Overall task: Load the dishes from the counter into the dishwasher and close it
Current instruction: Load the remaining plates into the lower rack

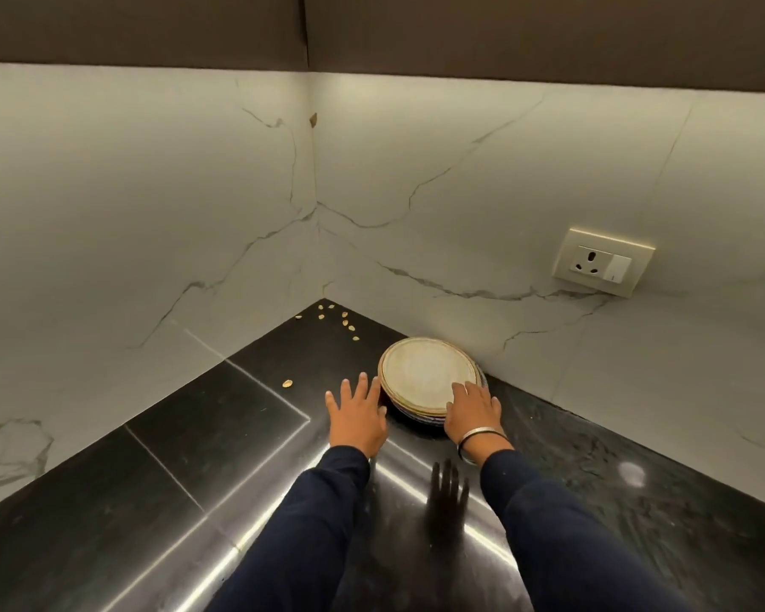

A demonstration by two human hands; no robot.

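A stack of cream plates (420, 375) with gold rims stands on the black counter (221, 435), close to the marble wall on the right. My left hand (357, 413) is stretched out with spread, straight fingers at the stack's left edge. My right hand (473, 410) lies on the near right part of the top plate, fingers straight; a metal bangle sits on that wrist. Neither hand grips the plates. The dishwasher is out of view.
Marble walls meet in a corner (316, 205) behind the counter. Several small seeds (343, 320) lie scattered near that corner, and one more seed (287, 383) lies left of the stack. A wall socket (603, 262) sits on the right wall.
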